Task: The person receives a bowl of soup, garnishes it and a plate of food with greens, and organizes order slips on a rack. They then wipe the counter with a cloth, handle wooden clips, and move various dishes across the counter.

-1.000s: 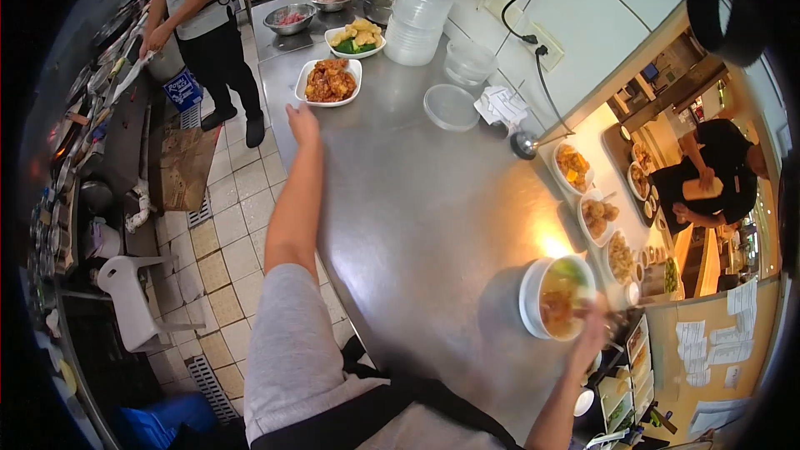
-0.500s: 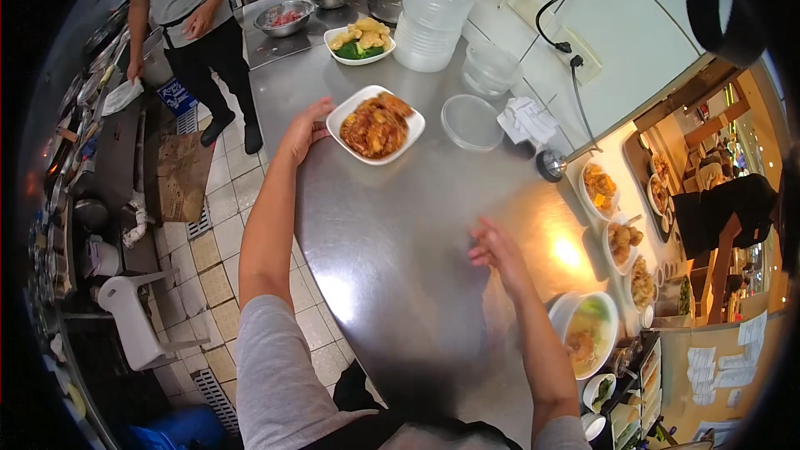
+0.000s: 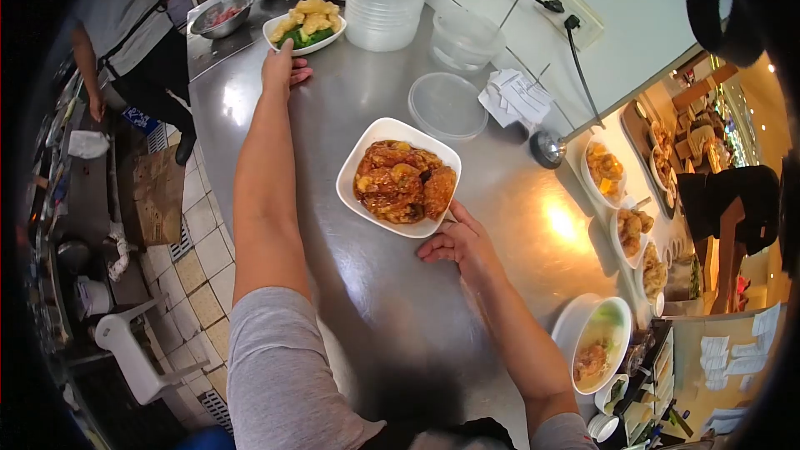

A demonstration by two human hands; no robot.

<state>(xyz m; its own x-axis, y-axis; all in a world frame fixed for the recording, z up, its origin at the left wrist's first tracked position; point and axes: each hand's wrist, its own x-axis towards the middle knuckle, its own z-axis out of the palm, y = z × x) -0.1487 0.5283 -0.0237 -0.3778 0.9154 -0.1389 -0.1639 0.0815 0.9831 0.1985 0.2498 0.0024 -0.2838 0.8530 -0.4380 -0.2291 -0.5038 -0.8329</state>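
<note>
Stainless kitchen counter (image 3: 392, 300): plate of glazed chicken (image 3: 400, 179), slid nearer since a moment ago, now gripped at its near rim by right hand (image 3: 457, 243), while left hand (image 3: 282, 71), fingers spread, touches far plate of broccoli and tofu (image 3: 305, 25).

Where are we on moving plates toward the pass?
Done: soup bowl sits by the window with three plated dishes. In hand: right hand grips the near edge of the chicken plate, mid-counter; left hand touches the far broccoli plate. Left: both plates look short of the window.
</note>
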